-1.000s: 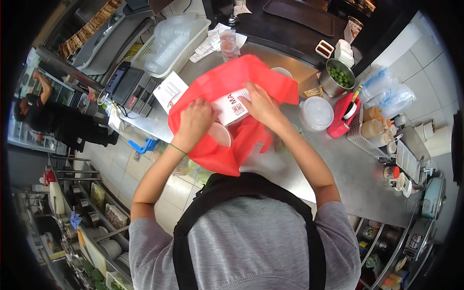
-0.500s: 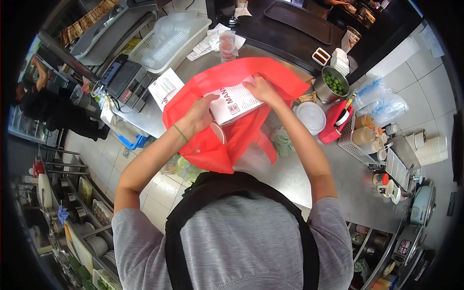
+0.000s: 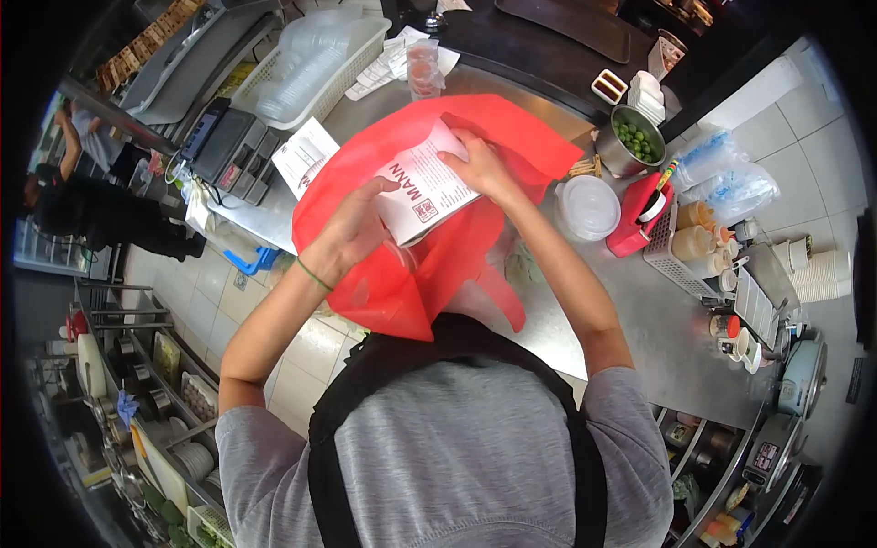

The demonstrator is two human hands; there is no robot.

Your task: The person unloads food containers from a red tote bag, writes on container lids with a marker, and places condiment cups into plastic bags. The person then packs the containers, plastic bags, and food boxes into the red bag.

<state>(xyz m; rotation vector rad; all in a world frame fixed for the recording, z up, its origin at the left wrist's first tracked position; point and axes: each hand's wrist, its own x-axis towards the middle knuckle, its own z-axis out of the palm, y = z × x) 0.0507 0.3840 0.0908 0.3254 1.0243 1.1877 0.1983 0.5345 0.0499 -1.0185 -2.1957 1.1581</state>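
A white takeaway box (image 3: 422,194) with red lettering sits tilted in the mouth of a large red bag (image 3: 388,290). My left hand (image 3: 352,226), with a green band at the wrist, grips the box's left side, thumb on its top face. On the far right side, my right hand (image 3: 480,166) holds the box, thumb over the top and its other fingers partly hidden. Red fabric surrounds the box and both hands, and a strap hangs toward me. What lies deeper in the bag is mostly hidden by the box and fabric.
Round lidded plastic containers (image 3: 587,206), a pot of green limes (image 3: 635,137) and a red holder (image 3: 630,219) stand to the right on the steel counter (image 3: 603,315). A white basket of clear lids (image 3: 320,87) is at the back left. A person (image 3: 100,205) stands at far left.
The box and both hands have shifted slightly left, and the box leans more steeply. The bag's left edge has moved outward with them. My hands keep their hold on the box.
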